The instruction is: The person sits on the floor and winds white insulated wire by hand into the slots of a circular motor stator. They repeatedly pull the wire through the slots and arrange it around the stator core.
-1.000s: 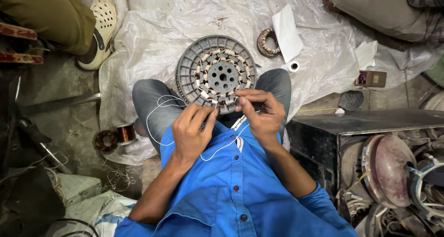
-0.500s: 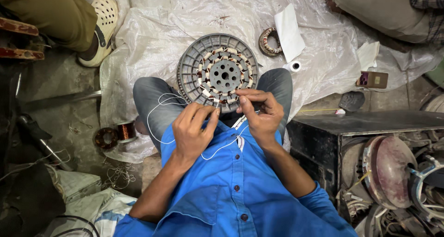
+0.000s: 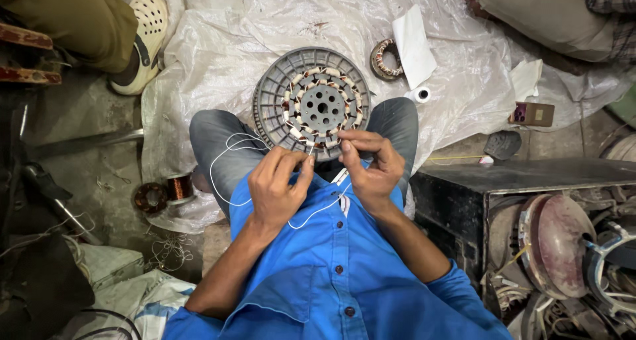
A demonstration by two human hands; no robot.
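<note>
A grey round motor stator (image 3: 311, 103) with copper windings rests between my knees on white plastic sheeting. My left hand (image 3: 277, 189) pinches a thin white thread (image 3: 222, 164) at the stator's near edge. The thread loops out over my left thigh and down across my blue shirt. My right hand (image 3: 370, 169) also has its fingers closed on the thread, right beside the windings at the near rim.
A small wound coil ring (image 3: 384, 59) and a white paper (image 3: 414, 42) lie beyond the stator. A copper wire spool (image 3: 177, 187) sits at left. A black metal box (image 3: 503, 201) with motor parts stands at right. Other people's legs and a white shoe (image 3: 142, 38) are at the far edges.
Both hands stay at the stator's near edge, with small finger shifts on the thread. The view has moved slightly.
</note>
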